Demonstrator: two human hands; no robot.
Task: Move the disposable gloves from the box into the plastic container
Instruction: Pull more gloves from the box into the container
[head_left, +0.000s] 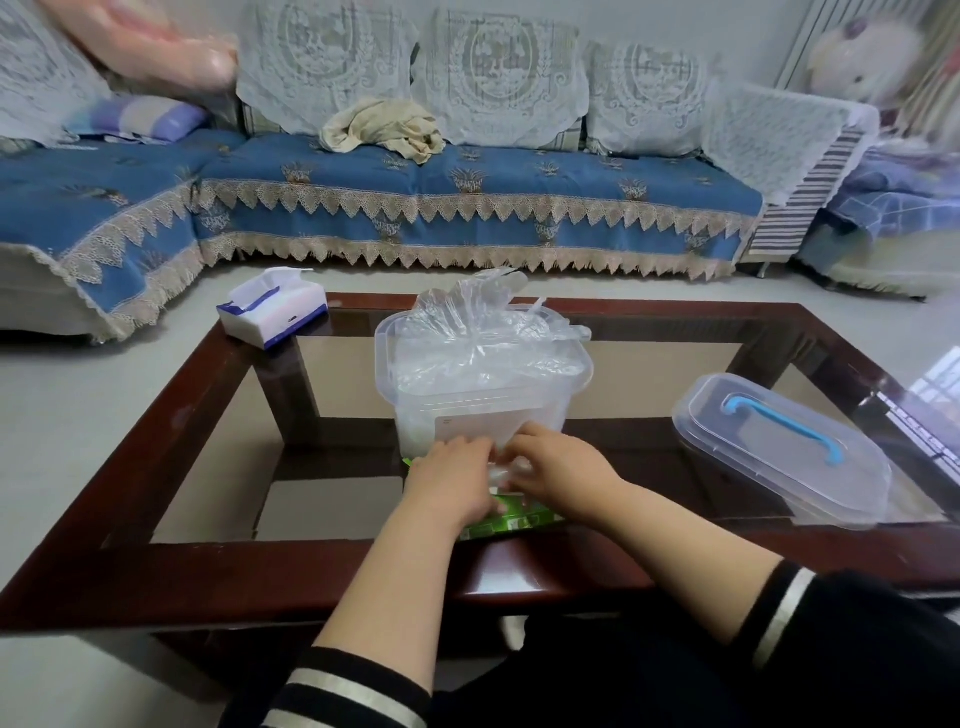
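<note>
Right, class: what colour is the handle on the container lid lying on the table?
Blue. The handle on the clear lid shows best in the head view, the only one.

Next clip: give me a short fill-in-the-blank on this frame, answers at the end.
1. The lid lying beside the plastic container has a ____ handle.
2. Both hands, left hand and right hand, are at the ____ glove box.
3. The gloves in the container rise ____ its rim.
Missing words: blue; green; above
</note>
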